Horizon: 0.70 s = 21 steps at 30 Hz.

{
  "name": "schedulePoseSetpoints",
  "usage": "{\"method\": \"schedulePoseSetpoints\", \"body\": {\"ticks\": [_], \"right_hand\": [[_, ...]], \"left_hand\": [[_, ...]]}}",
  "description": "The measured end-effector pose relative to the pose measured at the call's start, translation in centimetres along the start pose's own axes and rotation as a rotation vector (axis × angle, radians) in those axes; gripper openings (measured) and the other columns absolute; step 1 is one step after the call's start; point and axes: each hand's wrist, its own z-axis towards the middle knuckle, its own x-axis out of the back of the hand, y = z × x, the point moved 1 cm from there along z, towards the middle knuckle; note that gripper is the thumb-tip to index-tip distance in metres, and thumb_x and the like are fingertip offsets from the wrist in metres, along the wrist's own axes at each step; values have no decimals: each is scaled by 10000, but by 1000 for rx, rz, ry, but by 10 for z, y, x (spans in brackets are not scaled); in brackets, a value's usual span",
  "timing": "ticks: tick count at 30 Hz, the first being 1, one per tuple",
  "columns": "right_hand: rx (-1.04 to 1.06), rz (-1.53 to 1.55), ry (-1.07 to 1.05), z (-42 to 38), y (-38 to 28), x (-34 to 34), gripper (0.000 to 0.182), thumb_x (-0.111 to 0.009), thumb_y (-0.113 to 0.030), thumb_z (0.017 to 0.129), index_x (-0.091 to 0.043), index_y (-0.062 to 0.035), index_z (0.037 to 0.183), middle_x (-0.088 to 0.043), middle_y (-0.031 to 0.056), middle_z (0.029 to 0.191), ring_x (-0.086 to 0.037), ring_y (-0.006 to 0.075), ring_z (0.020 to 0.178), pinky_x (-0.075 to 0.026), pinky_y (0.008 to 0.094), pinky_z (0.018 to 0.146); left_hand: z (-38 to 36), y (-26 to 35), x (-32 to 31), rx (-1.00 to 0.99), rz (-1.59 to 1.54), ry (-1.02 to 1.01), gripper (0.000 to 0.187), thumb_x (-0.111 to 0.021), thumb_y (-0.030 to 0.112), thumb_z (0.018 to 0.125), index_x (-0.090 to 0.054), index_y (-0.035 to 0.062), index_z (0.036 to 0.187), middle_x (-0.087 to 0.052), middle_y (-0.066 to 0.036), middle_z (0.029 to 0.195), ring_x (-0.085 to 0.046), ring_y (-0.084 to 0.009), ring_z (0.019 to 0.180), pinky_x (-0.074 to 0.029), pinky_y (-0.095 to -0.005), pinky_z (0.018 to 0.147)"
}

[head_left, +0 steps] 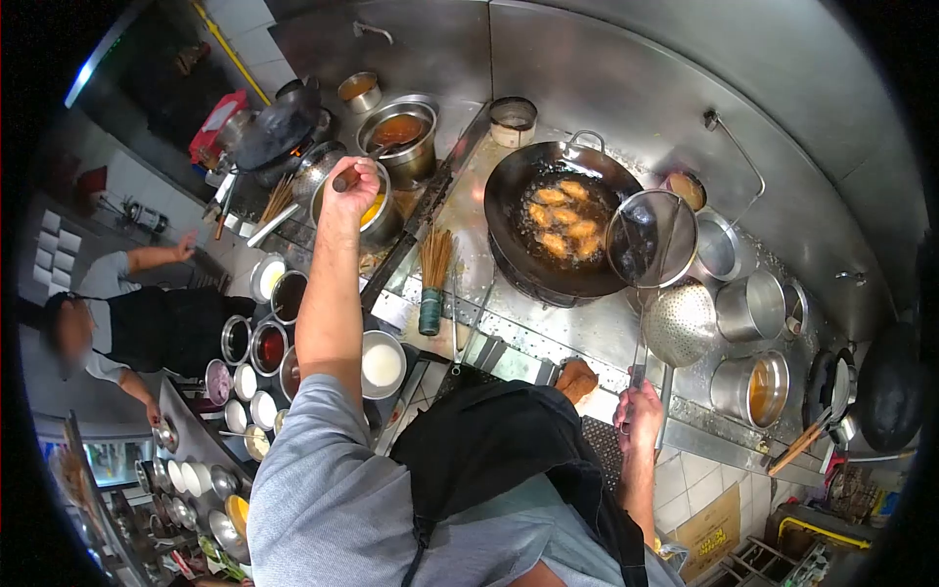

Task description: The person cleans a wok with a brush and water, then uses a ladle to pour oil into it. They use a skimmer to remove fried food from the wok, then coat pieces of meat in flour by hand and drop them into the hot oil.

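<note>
My left hand [355,186] is closed round the dark handle of a utensil, above a metal pot [388,223] that holds yellow liquid. Close to it stands a pot of orange-brown sauce [399,132]. Several golden-brown pieces [567,217] bubble in oil in a black wok [515,186] on the stove. My right hand [641,411] grips the handle of a round wire strainer [665,235], whose mesh head is over the wok's right edge. A perforated metal ladle [680,323] lies just below the strainer, its handle passing beside my right hand.
A bamboo brush [432,284] stands left of the wok. Metal pots [751,306] line the right side of the counter. Sauce bowls [269,347] and a white bowl [382,364] are at left, where a co-worker [147,323] in a dark apron stands. A smoking wok [274,132] is at upper left.
</note>
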Motion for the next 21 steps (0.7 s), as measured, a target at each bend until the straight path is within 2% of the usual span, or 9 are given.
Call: {"method": "schedulePoseSetpoints", "body": {"ticks": [2,10,12,13,14,16,17,21], "right_hand": [[-5,0,-3,0,1,3,357,-447,-44,898,-525,-6,1245,-516,23,655,-429,108,413,-380,244,360],[6,11,-55,2,-2,5,381,-423,-44,894,-518,-1,1260,-518,24,658,-426,107,423,-378,244,381],[11,6,-61,5,0,6,377,-425,-44,893,-520,-1,1255,-517,23,657,-426,107,424,-375,244,382],[17,-6,-64,6,0,8,373,-427,-44,892,-522,-2,1251,-517,22,657,-427,107,424,-371,244,382],[18,-6,-56,5,-2,8,373,-427,-44,892,-522,-2,1251,-517,22,657,-427,107,424,-371,244,382],[6,-3,-62,3,-7,5,309,-444,-49,867,-572,-14,1146,-540,18,675,-448,98,424,-361,224,364],[9,-27,-55,3,-8,5,305,-451,-51,864,-578,-14,1139,-542,17,673,-450,99,426,-345,224,364],[15,-84,-26,3,-12,6,301,-455,-51,859,-588,-25,1127,-546,14,672,-443,98,426,-337,226,369]], "left_hand": [[-13,-10,-17,-63,58,12,77,-590,42,793,-534,-1,822,-573,-75,772,-594,-168,631,-484,-308,579],[-59,-55,-57,-72,125,70,71,-551,51,829,-532,-14,849,-566,-81,759,-584,-160,594,-478,-267,520],[-69,-71,-62,-27,55,157,93,-542,62,845,-524,-25,871,-561,-85,752,-580,-156,586,-467,-246,503],[-76,-79,-61,42,90,93,168,-533,76,861,-510,-60,957,-561,-70,755,-573,-142,575,-453,-233,482],[-81,-89,-62,49,89,93,168,-533,76,861,-510,-60,957,-561,-70,755,-573,-142,575,-453,-233,482],[-92,-107,-66,118,170,66,246,-527,88,872,-490,-87,1041,-563,-47,762,-568,-127,576,-452,-242,486],[-96,-116,-64,142,159,46,312,-525,99,882,-464,-104,1111,-562,-30,772,-563,-117,580,-448,-246,491],[-112,-158,-59,204,130,51,325,-530,126,898,-482,-96,1131,-556,-26,783,-552,-96,582,-436,-240,491]]}}
